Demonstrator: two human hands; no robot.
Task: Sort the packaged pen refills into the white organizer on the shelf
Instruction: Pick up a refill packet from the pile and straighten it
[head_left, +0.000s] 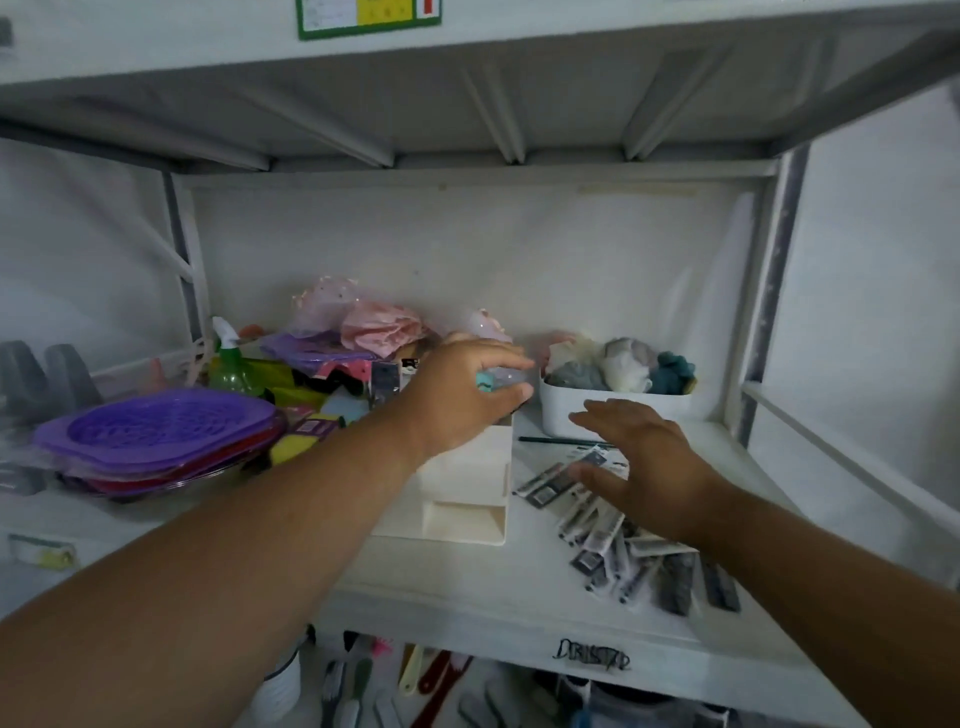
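The left hand (467, 395) is curling its fingers round a small packet with a teal end, holding it over the top rear of the white organizer (467, 493), while the right hand (639, 462) is hovering with fingers spread and relaxed, gripping nothing, just above the loose pile of packaged pen refills (618, 535). What exactly the left hand is pinching is blurred — it is looking like one of the refill packs, but I cannot say for sure.

The refills are lying fanned out on the white shelf (467, 597) just to the right of the organizer, some overlapping, some angled toward the shelf's front edge. Judging by their look, they are going to be light, thin and flexible, in slick plastic sleeves that are likely sliding over each other. Pinching one by its card end, or gathering a few flat under the fingers, is seeming the safer hold; a careless sweep could be pushing packs off the front.

Behind the pile a dark pencil (561, 441) is lying in front of a white bin (571, 421) that is holding soft bundled things. To the organizer's left, purple trays (156, 431), a green spray bottle (231, 369) and pink frilly goods (379, 327) are crowding close — leaving little room on that side for the left forearm crossing over them.
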